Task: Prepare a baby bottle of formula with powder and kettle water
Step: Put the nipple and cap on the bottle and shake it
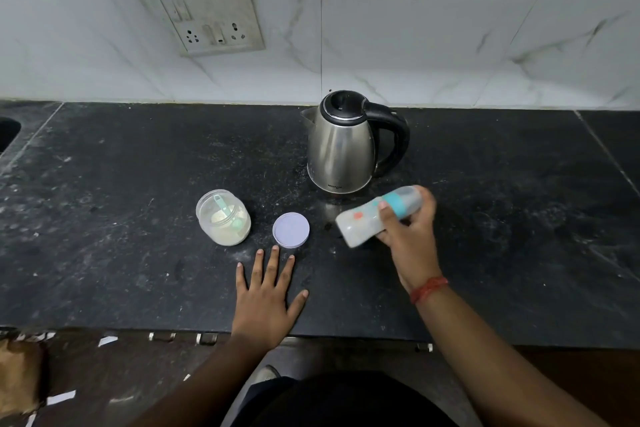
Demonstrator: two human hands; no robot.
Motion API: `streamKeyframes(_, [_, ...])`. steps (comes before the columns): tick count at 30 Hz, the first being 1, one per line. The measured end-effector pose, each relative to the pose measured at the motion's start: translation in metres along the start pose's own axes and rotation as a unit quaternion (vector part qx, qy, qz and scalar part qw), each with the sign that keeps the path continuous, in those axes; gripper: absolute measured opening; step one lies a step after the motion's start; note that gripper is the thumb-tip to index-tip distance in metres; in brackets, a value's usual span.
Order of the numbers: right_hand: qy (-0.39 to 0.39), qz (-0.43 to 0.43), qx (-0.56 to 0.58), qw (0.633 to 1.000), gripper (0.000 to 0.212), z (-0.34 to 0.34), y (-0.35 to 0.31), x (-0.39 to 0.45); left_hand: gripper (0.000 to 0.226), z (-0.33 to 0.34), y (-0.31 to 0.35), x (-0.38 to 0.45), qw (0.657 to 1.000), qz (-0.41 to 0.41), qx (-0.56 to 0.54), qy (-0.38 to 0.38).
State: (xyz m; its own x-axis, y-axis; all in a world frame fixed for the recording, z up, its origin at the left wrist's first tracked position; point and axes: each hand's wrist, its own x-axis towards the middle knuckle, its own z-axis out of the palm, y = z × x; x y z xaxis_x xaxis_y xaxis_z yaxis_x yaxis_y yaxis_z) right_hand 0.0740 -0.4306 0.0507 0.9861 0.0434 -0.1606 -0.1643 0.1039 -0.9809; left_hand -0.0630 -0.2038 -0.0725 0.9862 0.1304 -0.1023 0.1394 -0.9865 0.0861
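Head view: the right hand [407,225] grips the baby bottle [375,217] at right of centre, lifted off the desk [121,253]. Its long axis is tilted, teal collar toward upper right, base toward lower left. The left hand [268,295] lies flat, fingers spread, holding nothing, just below the loose lid [291,230]. Left of the lid stands the open powder jar [223,218], part full, scoop inside. The kettle [341,144] stands closed above the bottle, nearer the right hand.

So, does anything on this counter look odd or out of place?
Mostly the wall: the switch and socket plate hangs crooked, with a dark gap behind its top edge. On the counter, pale specks lie scattered around the open powder jar and its lid.
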Motion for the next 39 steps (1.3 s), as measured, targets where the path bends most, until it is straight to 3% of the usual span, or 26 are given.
streamKeyframes(2, [-0.099,0.001,-0.076,0.992,0.06,0.001,0.004,-0.002,0.076,0.001,-0.002,0.0,1.0,0.001,-0.001,0.002])
streamKeyframes(3, [-0.11,-0.007,-0.105,0.988,0.062,0.0,0.006,-0.003,0.076,0.002,-0.003,0.0,1.0,0.001,-0.001,0.003])
streamKeyframes(6, [0.035,-0.022,-0.001,0.999,0.056,-0.005,-0.003,0.002,0.077,0.001,-0.002,0.001,1.0,0.001,0.001,0.004])
streamKeyframes(7, [0.048,-0.022,0.014,0.998,0.054,-0.006,-0.005,0.004,0.077,0.001,-0.002,0.001,1.0,0.001,0.0,0.005])
streamKeyframes(10, [-0.091,-0.008,-0.095,0.991,0.059,-0.007,-0.01,0.006,0.077,0.004,-0.003,0.0,1.0,0.007,-0.006,0.013])
streamKeyframes(11, [-0.097,-0.015,-0.106,0.989,0.061,-0.007,-0.008,0.008,0.077,0.003,-0.003,0.0,1.0,0.006,-0.007,0.011])
streamKeyframes(14, [0.001,-0.027,-0.019,0.999,0.056,-0.009,-0.01,0.008,0.077,0.002,-0.002,0.001,1.0,0.002,-0.004,0.005])
streamKeyframes(17, [-0.115,-0.028,-0.106,0.987,0.06,-0.006,-0.006,0.002,0.077,0.001,-0.004,0.001,1.0,0.002,-0.003,0.008])
streamKeyframes(18, [-0.119,-0.034,-0.116,0.986,0.061,-0.006,-0.004,0.001,0.077,0.001,-0.005,0.001,1.0,0.001,-0.006,0.005])
streamKeyframes(21, [-0.019,-0.021,0.001,1.0,0.059,-0.008,-0.007,0.001,0.077,0.0,0.0,0.0,1.0,0.001,-0.001,0.004])
streamKeyframes(24, [-0.157,-0.019,-0.075,0.985,0.064,-0.005,-0.008,0.0,0.076,0.0,-0.001,0.0,1.0,0.002,-0.009,0.009])
streamKeyframes(25, [-0.159,-0.024,-0.083,0.984,0.063,-0.005,-0.007,0.001,0.076,0.0,-0.003,0.0,1.0,0.002,-0.007,0.007])
streamKeyframes(28, [-0.035,-0.019,0.009,0.999,0.057,-0.007,-0.009,0.003,0.077,0.0,0.0,0.0,1.0,0.0,-0.001,0.004])
streamKeyframes(31, [-0.152,-0.008,-0.072,0.986,0.059,-0.006,-0.006,-0.002,0.077,0.001,-0.002,-0.001,1.0,0.002,-0.007,0.008])
streamKeyframes(32, [-0.155,-0.007,-0.083,0.984,0.06,-0.006,-0.004,-0.003,0.077,0.001,-0.002,-0.001,1.0,0.001,-0.007,0.006])
streamKeyframes(35, [-0.032,0.003,0.011,0.999,0.054,-0.009,-0.006,-0.003,0.077,0.0,-0.001,0.0,1.0,-0.002,0.0,0.004])
streamKeyframes(38, [-0.156,0.018,-0.069,0.985,0.06,-0.008,-0.006,-0.007,0.077,0.0,-0.001,0.0,1.0,0.0,-0.004,0.008])
streamKeyframes(39, [-0.164,0.013,-0.081,0.983,0.063,-0.007,-0.005,-0.008,0.077,0.0,-0.003,0.0,1.0,0.0,-0.005,0.008])
